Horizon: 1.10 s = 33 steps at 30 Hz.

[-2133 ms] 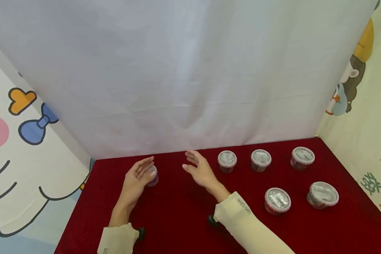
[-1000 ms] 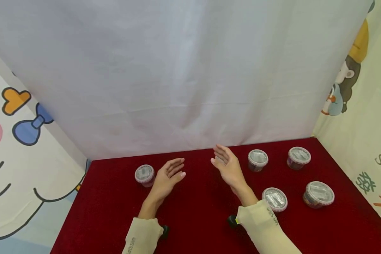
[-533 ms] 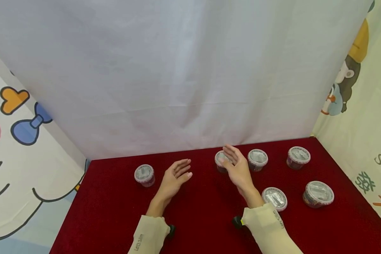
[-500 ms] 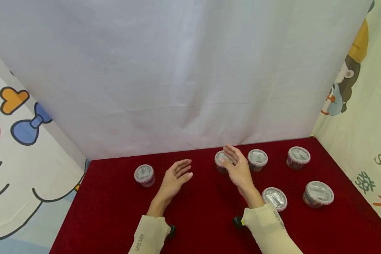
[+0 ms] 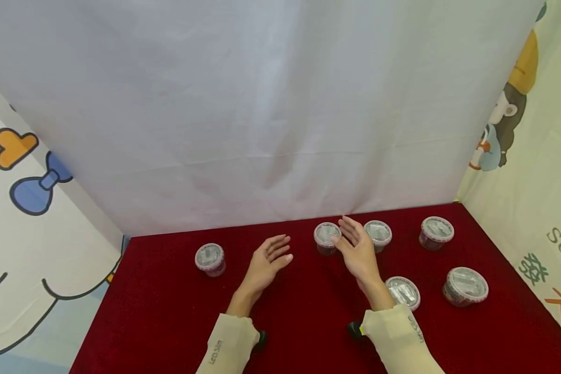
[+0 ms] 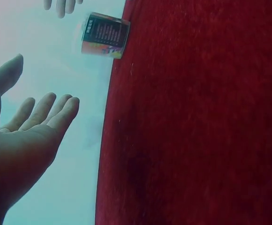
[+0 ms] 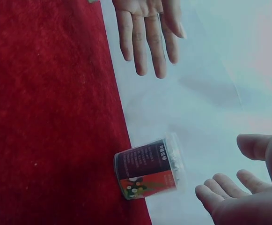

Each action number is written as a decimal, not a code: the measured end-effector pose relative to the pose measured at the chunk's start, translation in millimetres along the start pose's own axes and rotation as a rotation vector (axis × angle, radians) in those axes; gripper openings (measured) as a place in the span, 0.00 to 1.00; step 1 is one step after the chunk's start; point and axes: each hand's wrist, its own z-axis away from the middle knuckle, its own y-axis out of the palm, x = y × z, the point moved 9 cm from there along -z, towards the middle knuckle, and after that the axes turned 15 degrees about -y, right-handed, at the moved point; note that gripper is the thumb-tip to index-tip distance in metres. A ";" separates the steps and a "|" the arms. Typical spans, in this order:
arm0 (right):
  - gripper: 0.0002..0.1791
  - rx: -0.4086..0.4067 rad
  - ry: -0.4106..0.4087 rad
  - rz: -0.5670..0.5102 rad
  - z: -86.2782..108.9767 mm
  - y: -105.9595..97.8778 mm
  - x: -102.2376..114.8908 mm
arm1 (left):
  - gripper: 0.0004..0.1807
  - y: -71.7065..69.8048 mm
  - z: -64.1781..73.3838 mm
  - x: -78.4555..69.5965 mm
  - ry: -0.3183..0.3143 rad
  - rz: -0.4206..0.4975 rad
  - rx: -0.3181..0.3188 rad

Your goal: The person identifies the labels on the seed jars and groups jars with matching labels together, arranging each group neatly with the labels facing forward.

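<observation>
Standing on the red table (image 5: 159, 317) by itself, the left tub (image 5: 210, 257) shows its whole lid now that the left hand (image 5: 264, 265), which partly covered it about two seconds ago, has shifted right. That hand is empty, its fingers loosely bent and the thumb held away from them; it lies between the left tub and the middle tub (image 5: 325, 236), touching neither. The middle tub sits upright near the table's back edge. Beside it, the right hand (image 5: 359, 254) has also come rightward: its thumb crosses the edge of that lid in the head view, while the right wrist view shows a gap between fingers and tub. This hand too is free, fingers relaxed around nothing. It partly hides the back tub (image 5: 378, 232). Farther right, the front tub (image 5: 403, 292), the corner tub (image 5: 437, 231) and the wide tub (image 5: 466, 285) stay put, lids on. As I judge it, attention has passed from the left tub to the middle one, and no tub is in either grasp.
</observation>
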 end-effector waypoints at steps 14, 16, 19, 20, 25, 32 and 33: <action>0.33 -0.024 -0.001 0.081 6.2 -6.6 -9.1 | 0.34 15.8 -12.7 -1.2 -0.010 0.013 -0.010; 0.33 -0.022 0.008 0.094 6.5 -7.1 -10.7 | 0.34 18.1 -14.7 -1.6 -0.012 0.012 -0.008; 0.34 -0.013 0.023 0.111 6.6 -7.3 -14.5 | 0.34 22.4 -18.0 -2.5 -0.008 0.003 -0.003; 0.34 -0.009 0.028 0.117 6.5 -7.3 -16.2 | 0.34 23.6 -19.6 -1.8 -0.017 0.007 -0.004; 0.35 0.002 0.042 0.146 6.1 -7.7 -24.2 | 0.35 30.6 -27.5 -1.5 -0.010 0.001 0.004; 0.35 0.010 0.049 0.179 5.0 -6.7 -27.4 | 0.36 39.6 -35.0 -1.4 -0.017 -0.012 0.001; 0.35 0.012 0.051 0.180 4.7 -6.5 -27.6 | 0.36 40.9 -36.0 -1.9 -0.013 -0.017 0.001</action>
